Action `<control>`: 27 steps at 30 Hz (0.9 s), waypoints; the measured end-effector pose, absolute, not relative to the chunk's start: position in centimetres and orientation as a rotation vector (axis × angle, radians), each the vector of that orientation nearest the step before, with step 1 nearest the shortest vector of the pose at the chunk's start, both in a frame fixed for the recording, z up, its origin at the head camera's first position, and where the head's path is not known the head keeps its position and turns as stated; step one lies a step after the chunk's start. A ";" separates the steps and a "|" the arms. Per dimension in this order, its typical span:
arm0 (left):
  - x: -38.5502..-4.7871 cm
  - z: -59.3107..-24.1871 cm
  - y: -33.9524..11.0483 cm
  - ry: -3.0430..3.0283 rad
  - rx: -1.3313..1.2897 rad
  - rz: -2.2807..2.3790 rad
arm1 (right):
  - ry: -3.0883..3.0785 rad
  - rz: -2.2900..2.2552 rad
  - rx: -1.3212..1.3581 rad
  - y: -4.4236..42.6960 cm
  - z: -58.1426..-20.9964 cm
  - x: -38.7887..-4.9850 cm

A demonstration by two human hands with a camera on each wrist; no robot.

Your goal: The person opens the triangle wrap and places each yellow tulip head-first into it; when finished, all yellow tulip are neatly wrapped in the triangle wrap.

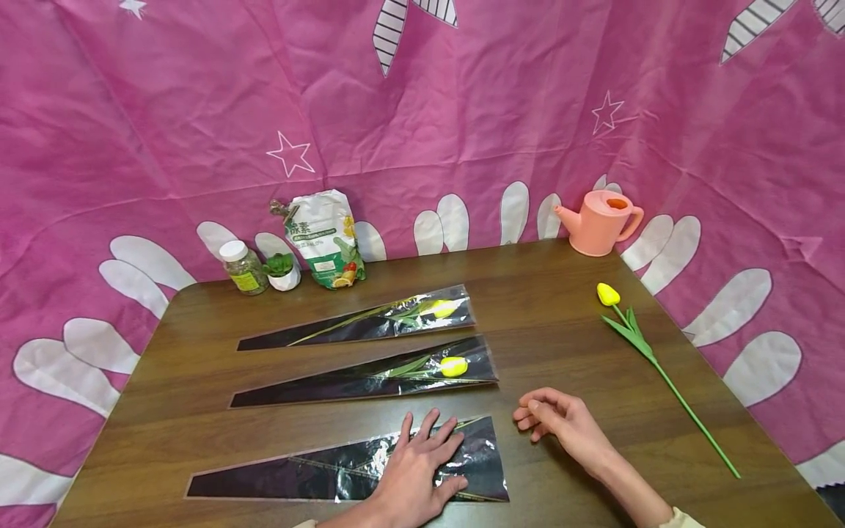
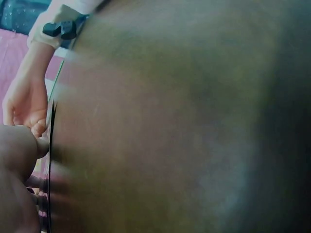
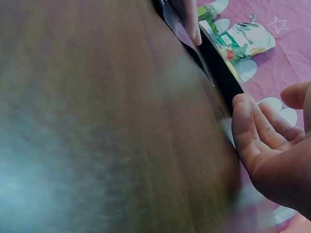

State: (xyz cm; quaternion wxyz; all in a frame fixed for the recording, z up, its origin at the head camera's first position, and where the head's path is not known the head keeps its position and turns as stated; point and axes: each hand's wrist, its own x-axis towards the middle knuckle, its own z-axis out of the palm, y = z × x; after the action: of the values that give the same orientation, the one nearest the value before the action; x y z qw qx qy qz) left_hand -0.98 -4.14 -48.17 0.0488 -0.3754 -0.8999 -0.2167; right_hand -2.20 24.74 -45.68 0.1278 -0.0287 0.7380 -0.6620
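In the head view my left hand (image 1: 414,473) lies with fingers spread on the nearest black sleeve (image 1: 271,478), which is flat and shows no flower. My right hand (image 1: 571,429) is just right of the sleeves, fingers loosely bent, holding nothing. Farther back lie two more black sleeves (image 1: 284,390), (image 1: 271,342), each with a yellow tulip (image 1: 453,367) inside. A loose yellow tulip (image 1: 608,295) with a long green stem (image 1: 686,403) lies to the right. The right wrist view shows my right hand (image 3: 277,145) with bent fingers and thumb apart.
Along the back edge of the wooden table (image 1: 528,293) stand a jar (image 1: 244,271), a small potted plant (image 1: 282,273) and a white and green bag (image 1: 326,242). A pink watering can (image 1: 597,224) stands at the back right. A pink curtain (image 1: 422,110) hangs behind.
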 end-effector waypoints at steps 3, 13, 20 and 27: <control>-1.0 -48.3 -4.1 -2.739 -1.122 -0.700 | 2.108 -1.949 -0.076 24.6 -45.6 -2.0; -1.0 -48.1 -3.6 -2.719 -1.077 -0.860 | 1.999 -1.999 -0.132 23.5 -45.5 -0.8; -0.8 -48.1 -3.4 -2.703 -1.054 -0.911 | 1.980 -1.963 -0.134 22.3 -45.1 -0.3; -0.8 -48.1 -3.2 -2.679 -1.034 -0.903 | 2.053 -1.956 0.050 21.2 -45.1 -0.3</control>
State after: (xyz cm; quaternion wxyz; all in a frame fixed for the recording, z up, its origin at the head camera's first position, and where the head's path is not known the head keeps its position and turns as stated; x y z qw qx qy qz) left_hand -0.78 -3.18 -48.15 0.0658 -0.3429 -0.8880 -0.2993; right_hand -0.27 21.17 -45.07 0.1522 0.0174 0.7156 -0.6815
